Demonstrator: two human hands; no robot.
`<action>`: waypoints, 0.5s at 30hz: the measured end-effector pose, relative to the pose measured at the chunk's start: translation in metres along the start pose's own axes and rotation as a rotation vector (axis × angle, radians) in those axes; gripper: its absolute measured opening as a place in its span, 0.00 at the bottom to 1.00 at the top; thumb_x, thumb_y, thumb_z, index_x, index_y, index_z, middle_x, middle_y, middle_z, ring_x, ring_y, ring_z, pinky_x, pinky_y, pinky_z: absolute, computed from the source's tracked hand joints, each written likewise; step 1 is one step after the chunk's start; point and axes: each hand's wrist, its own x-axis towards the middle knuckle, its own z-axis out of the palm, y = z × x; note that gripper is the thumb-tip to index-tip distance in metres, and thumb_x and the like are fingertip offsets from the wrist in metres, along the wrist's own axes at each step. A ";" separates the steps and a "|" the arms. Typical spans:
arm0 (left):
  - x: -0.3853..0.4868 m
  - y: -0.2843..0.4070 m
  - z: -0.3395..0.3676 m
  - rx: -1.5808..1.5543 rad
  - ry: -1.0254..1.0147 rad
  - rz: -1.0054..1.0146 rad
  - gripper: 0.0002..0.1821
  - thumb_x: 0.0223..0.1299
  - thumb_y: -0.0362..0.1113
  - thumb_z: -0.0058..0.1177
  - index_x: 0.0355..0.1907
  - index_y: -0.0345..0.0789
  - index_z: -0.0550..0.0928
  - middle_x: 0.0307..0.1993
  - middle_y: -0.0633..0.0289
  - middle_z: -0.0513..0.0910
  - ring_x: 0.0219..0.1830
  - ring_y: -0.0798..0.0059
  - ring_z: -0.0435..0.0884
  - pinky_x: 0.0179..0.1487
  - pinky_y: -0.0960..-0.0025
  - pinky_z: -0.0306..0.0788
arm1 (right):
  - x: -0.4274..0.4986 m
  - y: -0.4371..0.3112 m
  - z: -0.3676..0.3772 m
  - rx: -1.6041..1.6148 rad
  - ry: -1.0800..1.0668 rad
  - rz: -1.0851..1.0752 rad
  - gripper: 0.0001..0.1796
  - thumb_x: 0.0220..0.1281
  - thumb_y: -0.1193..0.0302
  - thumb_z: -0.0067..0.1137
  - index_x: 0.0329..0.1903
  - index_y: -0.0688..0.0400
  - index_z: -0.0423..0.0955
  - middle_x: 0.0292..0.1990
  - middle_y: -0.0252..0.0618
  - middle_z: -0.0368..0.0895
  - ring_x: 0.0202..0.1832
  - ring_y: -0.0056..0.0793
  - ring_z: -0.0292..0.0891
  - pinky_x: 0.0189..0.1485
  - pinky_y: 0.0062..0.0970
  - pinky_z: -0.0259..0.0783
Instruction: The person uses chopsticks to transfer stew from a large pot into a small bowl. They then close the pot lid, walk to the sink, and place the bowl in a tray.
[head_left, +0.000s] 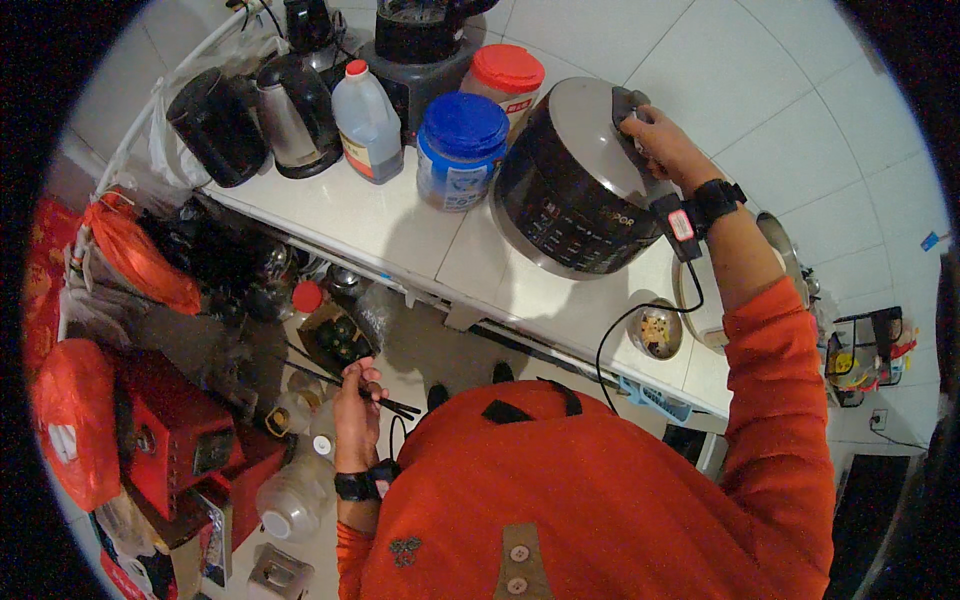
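On the white tiled counter stands a black and silver electric pressure cooker (559, 202), its lid (589, 124) resting on top. My right hand (669, 146) grips the dark handle (628, 112) of that lid. Low on the left, in front of my body, my left hand (358, 405) holds a pair of dark chopsticks (397, 407). Their tips point away to the left, over the floor. A small metal bowl (656, 330) with chopped pale and yellow pieces sits on the counter, right of the cooker.
A blue-lidded jar (459, 150), a red-lidded jar (510, 75) and a plastic jug (367, 124) line the counter left of the cooker. Beyond them are an electric kettle (298, 116) and a blender base (420, 82). Red boxes (176, 435) and plastic bottles crowd the lower left. A cable hangs from my right wrist.
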 end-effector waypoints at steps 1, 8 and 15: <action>0.001 -0.001 -0.001 -0.011 0.001 -0.014 0.14 0.69 0.40 0.43 0.45 0.31 0.75 0.28 0.66 0.76 0.22 0.81 0.67 0.32 0.73 0.67 | -0.001 0.000 0.003 0.073 -0.012 0.020 0.27 0.50 0.54 0.56 0.47 0.64 0.72 0.22 0.37 0.73 0.16 0.26 0.67 0.17 0.29 0.62; 0.016 -0.004 0.015 0.071 -0.077 -0.071 0.15 0.68 0.41 0.43 0.47 0.30 0.74 0.30 0.65 0.77 0.22 0.83 0.68 0.31 0.76 0.68 | 0.004 0.002 0.006 0.076 -0.037 0.040 0.18 0.54 0.56 0.55 0.20 0.57 0.69 0.13 0.30 0.67 0.12 0.21 0.63 0.14 0.25 0.58; 0.028 0.004 0.039 0.169 -0.075 -0.036 0.14 0.69 0.42 0.43 0.46 0.33 0.76 0.28 0.68 0.76 0.23 0.82 0.69 0.29 0.79 0.67 | 0.001 0.003 -0.002 -0.043 -0.058 -0.043 0.16 0.53 0.56 0.57 0.29 0.56 0.70 0.17 0.29 0.69 0.12 0.19 0.62 0.14 0.23 0.61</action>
